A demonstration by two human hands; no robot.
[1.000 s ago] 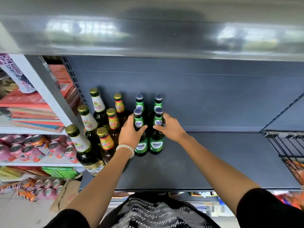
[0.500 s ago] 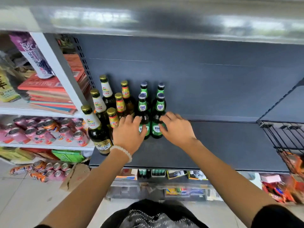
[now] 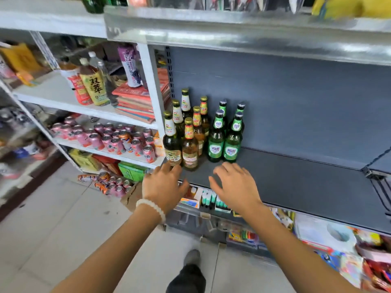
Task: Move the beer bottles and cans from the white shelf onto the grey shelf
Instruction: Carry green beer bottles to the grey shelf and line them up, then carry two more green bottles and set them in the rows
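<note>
Grey shelf (image 3: 296, 180) has the beer bottles (image 3: 203, 134) bunched upright at its left end, cans (image 3: 110, 138) sit on the white shelf (image 3: 53, 92), and both arms reach forward, left hand (image 3: 164, 187) and right hand (image 3: 234, 185) apart, palms down, fingers loosely spread, holding nothing

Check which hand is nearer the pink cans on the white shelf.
Left. The left hand hangs just right of and below the pink cans; the right hand is farther right, before the grey shelf.

Left hand (image 3: 164, 188): we pull it off the green bottles (image 3: 224, 142), now empty.
Right hand (image 3: 234, 185): likewise withdrawn, fingers (image 3: 220, 169) spread.
</note>
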